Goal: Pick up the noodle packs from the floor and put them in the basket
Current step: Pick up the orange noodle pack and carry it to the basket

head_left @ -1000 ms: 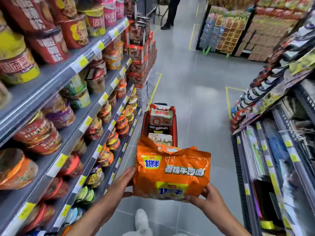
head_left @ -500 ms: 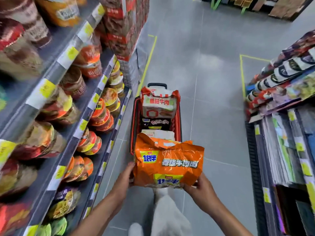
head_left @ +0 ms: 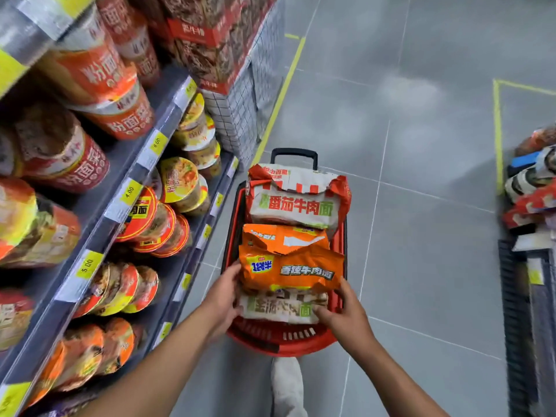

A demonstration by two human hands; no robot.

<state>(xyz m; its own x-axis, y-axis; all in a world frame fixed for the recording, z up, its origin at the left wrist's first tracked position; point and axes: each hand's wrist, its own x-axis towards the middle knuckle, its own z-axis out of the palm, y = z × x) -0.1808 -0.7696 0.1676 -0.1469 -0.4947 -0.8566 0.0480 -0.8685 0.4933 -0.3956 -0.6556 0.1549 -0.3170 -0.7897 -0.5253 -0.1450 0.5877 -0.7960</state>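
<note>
Progress looks nearly complete — the red basket (head_left: 282,341) holds 3 packs in view, the orange noodle pack (head_left: 288,266) on top, its side edges gripped by the left hand (head_left: 224,296) and right hand (head_left: 346,311). Only letting go seems left; the floor (head_left: 421,206) shows no other pack.

Bright, even overhead light. Pale glare patches on floor (head_left: 421,206) well beyond right hand (head_left: 346,310). Shadows soft. Orange noodle pack (head_left: 291,266) between hands sharp; cup noodles (head_left: 27,218) far left of left hand (head_left: 224,291) blurred. Shelf rails (head_left: 102,233) bow at edges.
</note>
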